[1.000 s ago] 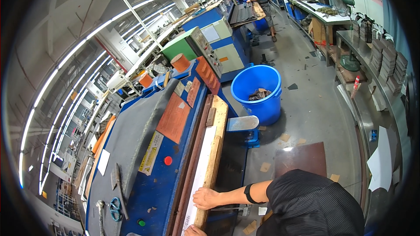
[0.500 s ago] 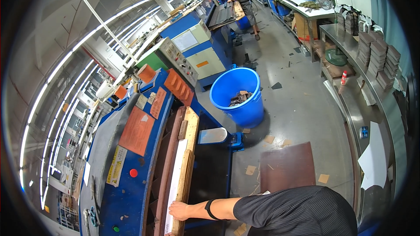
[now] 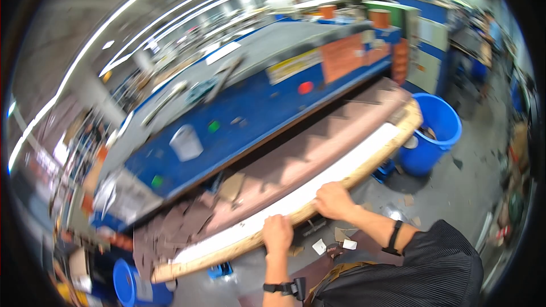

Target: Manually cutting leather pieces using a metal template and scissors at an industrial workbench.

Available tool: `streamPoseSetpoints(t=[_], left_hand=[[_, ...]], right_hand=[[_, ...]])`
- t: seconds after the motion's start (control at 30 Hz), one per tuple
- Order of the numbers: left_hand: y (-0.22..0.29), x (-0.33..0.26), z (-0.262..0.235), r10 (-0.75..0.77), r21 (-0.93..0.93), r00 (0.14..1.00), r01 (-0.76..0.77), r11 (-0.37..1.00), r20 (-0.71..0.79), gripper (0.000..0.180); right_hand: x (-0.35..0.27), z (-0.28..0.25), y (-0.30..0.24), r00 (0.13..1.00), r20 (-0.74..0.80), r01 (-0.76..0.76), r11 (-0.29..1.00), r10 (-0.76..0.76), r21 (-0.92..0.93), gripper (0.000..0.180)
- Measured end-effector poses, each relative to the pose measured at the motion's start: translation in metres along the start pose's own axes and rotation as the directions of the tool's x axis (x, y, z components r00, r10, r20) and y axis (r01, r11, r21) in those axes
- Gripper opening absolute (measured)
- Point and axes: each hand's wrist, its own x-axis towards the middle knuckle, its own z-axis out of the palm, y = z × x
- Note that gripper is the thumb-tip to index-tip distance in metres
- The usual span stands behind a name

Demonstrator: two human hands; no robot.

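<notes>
A long pale wooden board (image 3: 364, 177) runs along the front of a blue machine (image 3: 244, 119), with a white strip (image 3: 324, 177) lying along its inner side. My left hand (image 3: 278, 233) is closed over the board near its middle. To its right my right hand (image 3: 334, 200) also grips the board, its fingers curled at the edge of the white strip. Both hands' fingertips are partly hidden and blurred. Behind the strip lies a brownish-pink bed (image 3: 296, 165), with dark brown cut pieces (image 3: 176, 227) heaped at its left end.
A blue bin (image 3: 424, 156) with scraps stands past the board's right end, another blue bin (image 3: 133, 287) at the lower left. The machine carries red (image 3: 305, 87) and green (image 3: 213, 126) buttons. Loose scraps (image 3: 319, 247) lie on the floor. A person (image 3: 492, 31) stands far right.
My view has swung left, so the machine now stretches across it. Both my hands show on the board, where before mainly the right one was seen. The picture is blurred by motion.
</notes>
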Motion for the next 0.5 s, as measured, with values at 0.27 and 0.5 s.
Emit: streamPoseSetpoints(t=[0.27, 0.5], left_hand=[[-0.013, -0.136, -0.073, -0.106, -0.072, 0.994, 0.106, 0.992, 0.003, 0.017], [-0.032, -0.174, -0.115, -0.115, -0.364, 0.991, 0.081, 0.928, -0.074, 0.017]], right_hand=[[-0.092, 0.022, -0.113, 1.0, -0.011, -0.022, 0.997, 0.021, -0.075, 0.019], [-0.089, -0.008, -0.176, 0.954, 0.211, -0.27, 0.914, 0.212, 0.302, 0.019]])
